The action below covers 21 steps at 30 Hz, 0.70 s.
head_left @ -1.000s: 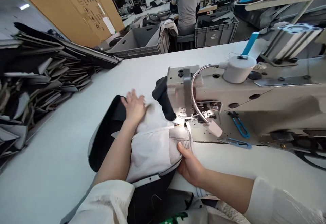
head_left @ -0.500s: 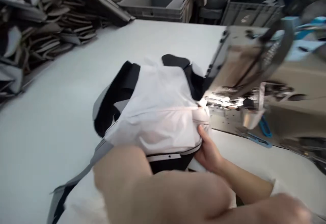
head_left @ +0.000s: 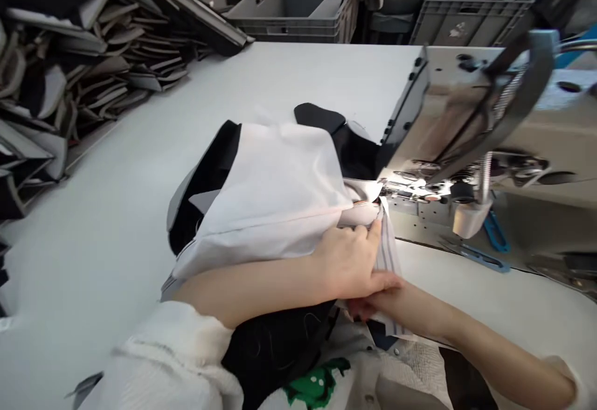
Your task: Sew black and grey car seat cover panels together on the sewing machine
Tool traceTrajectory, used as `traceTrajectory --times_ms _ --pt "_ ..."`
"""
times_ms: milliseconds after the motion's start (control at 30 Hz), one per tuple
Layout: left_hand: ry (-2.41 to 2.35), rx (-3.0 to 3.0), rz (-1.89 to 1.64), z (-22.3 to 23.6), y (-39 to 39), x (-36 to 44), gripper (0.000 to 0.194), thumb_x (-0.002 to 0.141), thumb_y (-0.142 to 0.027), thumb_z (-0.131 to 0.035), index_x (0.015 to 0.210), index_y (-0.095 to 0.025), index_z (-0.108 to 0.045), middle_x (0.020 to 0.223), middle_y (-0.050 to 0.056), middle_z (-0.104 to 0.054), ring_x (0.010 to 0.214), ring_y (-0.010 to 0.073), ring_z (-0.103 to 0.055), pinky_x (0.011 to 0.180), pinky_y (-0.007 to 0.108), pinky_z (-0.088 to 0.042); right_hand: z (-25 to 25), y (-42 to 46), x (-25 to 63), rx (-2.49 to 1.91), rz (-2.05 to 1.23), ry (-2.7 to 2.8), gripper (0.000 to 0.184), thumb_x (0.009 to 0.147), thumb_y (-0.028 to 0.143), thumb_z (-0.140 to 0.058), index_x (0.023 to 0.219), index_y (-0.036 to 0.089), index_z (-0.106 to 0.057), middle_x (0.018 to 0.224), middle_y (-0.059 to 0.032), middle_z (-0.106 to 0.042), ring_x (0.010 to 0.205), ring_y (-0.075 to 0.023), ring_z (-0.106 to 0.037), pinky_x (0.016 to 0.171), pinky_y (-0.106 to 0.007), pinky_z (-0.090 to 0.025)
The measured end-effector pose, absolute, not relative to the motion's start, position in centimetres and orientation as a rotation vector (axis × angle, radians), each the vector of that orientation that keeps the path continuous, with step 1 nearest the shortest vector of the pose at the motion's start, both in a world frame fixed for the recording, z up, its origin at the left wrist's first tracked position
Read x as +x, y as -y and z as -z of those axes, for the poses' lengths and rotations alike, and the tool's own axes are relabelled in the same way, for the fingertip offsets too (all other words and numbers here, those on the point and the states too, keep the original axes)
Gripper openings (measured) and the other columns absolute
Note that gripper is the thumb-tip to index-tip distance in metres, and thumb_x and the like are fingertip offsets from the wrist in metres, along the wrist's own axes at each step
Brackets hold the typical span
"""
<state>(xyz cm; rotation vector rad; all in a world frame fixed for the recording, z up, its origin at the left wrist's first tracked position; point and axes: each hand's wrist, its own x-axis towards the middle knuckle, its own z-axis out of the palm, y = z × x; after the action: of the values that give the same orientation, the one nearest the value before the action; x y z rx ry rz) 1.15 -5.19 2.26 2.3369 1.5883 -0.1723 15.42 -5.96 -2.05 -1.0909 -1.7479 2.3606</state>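
A bundle of white fabric [head_left: 280,167] with black padded pieces [head_left: 321,117] lies against the sewing machine [head_left: 494,111], its edge under the lit needle area [head_left: 415,186]. My left hand [head_left: 349,257] is on the bundle's near right side. Its index finger points toward the needle and its other fingers curl against the fabric. Below it, my right hand [head_left: 380,304] is partly covered by the left. Its fingers look curled and slightly blurred, and what they grip is hidden. A striped fabric strip [head_left: 388,248] hangs beside both hands.
Blue-handled thread snips [head_left: 485,257] lie by the machine bed, with another blue tool [head_left: 495,231] near them. Stacked dark and grey pieces [head_left: 116,68] fill the left side of the white table [head_left: 107,211]. Grey crates [head_left: 289,27] stand behind the table.
My left hand has come from the lower right foreground onto the fabric near the needle. My right hand has moved down from the fabric's edge. The striped strip now shows.
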Motion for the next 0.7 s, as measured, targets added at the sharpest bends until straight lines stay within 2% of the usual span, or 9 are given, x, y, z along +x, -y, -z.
traceTrajectory --times_ms 67,133,200,267,400,467,567,633,700 --pt "-1.571 2.353 0.339 -2.2 5.5 0.9 0.093 0.074 -0.059 -0.057 0.142 -0.007 -0.024 0.103 0.015 -0.061 0.083 0.0274 -0.061 0.064 0.035 -0.049 0.4 5.7 17.6 -0.942 -2.339 2.189 0.026 0.083 0.037 -0.052 0.100 0.022 -0.065 0.076 -0.0019 -0.065 0.068 -0.0152 -0.059 0.062 -0.025 -0.046" --pt "-1.611 2.375 0.512 -2.4 6.0 0.9 0.087 0.075 -0.037 -0.063 0.145 -0.012 -0.018 0.101 0.014 -0.061 0.080 0.0263 -0.061 0.059 0.034 -0.049 -0.9 5.1 19.4 -0.844 -2.146 2.565 0.023 0.084 0.030 -0.049 0.099 0.023 -0.065 0.076 0.0000 -0.065 0.066 -0.0135 -0.058 0.058 -0.022 -0.041" --pt "-1.683 2.366 0.659 -2.8 6.2 1.2 0.078 0.079 -0.016 -0.054 0.146 -0.016 -0.014 0.093 0.012 -0.061 0.076 0.0249 -0.062 0.056 0.031 -0.048 -1.6 4.1 20.7 -0.892 -1.987 2.636 0.022 0.087 0.028 -0.044 0.094 0.023 -0.064 0.075 0.0004 -0.064 0.065 -0.0129 -0.057 0.056 -0.021 -0.039" --pt "-1.729 2.321 0.763 -3.4 6.0 1.4 0.074 0.080 -0.004 -0.042 0.146 -0.017 -0.011 0.087 0.012 -0.062 0.072 0.0240 -0.063 0.055 0.031 -0.048 -1.1 2.8 21.2 -1.082 -1.728 2.574 0.027 0.091 0.029 -0.037 0.086 0.021 -0.062 0.073 -0.0002 -0.062 0.064 -0.0132 -0.056 0.057 -0.022 -0.039" --pt "-1.572 2.195 0.757 -4.2 4.3 0.5 0.079 0.079 -0.007 -0.039 0.146 -0.018 0.000 0.086 0.010 -0.067 0.074 0.0264 -0.065 0.061 0.036 -0.050 2.5 0.3 21.0 -1.399 -0.938 2.380 0.025 0.092 0.033 -0.036 0.085 0.021 -0.057 0.080 -0.0030 -0.062 0.075 -0.0178 -0.057 0.062 -0.026 -0.040" --pt "-1.439 2.113 0.631 -3.9 3.3 -0.2 0.079 0.079 -0.013 -0.038 0.146 -0.020 0.003 0.103 0.010 -0.066 0.088 0.0266 -0.064 0.071 0.037 -0.050 4.5 -0.5 20.4 -1.394 -0.678 2.315 0.025 0.091 0.033 -0.036 0.085 0.022 -0.057 0.083 -0.0041 -0.062 0.081 -0.0192 -0.057 0.063 -0.026 -0.041" --pt "-1.252 2.034 0.447 -2.7 2.2 -0.5 0.081 0.076 -0.017 -0.042 0.147 -0.018 -0.003 0.141 0.011 -0.039 0.120 0.0257 -0.048 0.091 0.031 -0.044 6.4 -1.3 19.3 -1.257 -0.458 2.313 0.031 0.092 0.032 -0.033 0.080 0.020 -0.059 0.074 -0.0051 -0.060 0.074 -0.0180 -0.057 0.066 -0.027 -0.041" --pt "-1.200 2.003 0.397 -1.9 2.1 -0.3 0.082 0.073 -0.017 -0.043 0.147 -0.016 -0.006 0.149 0.010 -0.026 0.128 0.0262 -0.039 0.096 0.029 -0.040 7.1 -1.8 18.8 -1.193 -0.423 2.325 0.033 0.092 0.031 -0.034 0.079 0.019 -0.061 0.068 -0.0053 -0.059 0.070 -0.0176 -0.056 0.070 -0.028 -0.042" --pt "-1.227 1.976 0.407 -1.5 2.2 0.0 0.083 0.074 -0.018 -0.043 0.147 -0.016 -0.004 0.149 0.011 -0.024 0.128 0.0277 -0.039 0.096 0.030 -0.040 7.5 -2.3 18.8 -1.174 -0.412 2.308 0.032 0.092 0.031 -0.035 0.085 0.018 -0.063 0.071 -0.0071 -0.060 0.072 -0.0189 -0.056 0.074 -0.030 -0.043"
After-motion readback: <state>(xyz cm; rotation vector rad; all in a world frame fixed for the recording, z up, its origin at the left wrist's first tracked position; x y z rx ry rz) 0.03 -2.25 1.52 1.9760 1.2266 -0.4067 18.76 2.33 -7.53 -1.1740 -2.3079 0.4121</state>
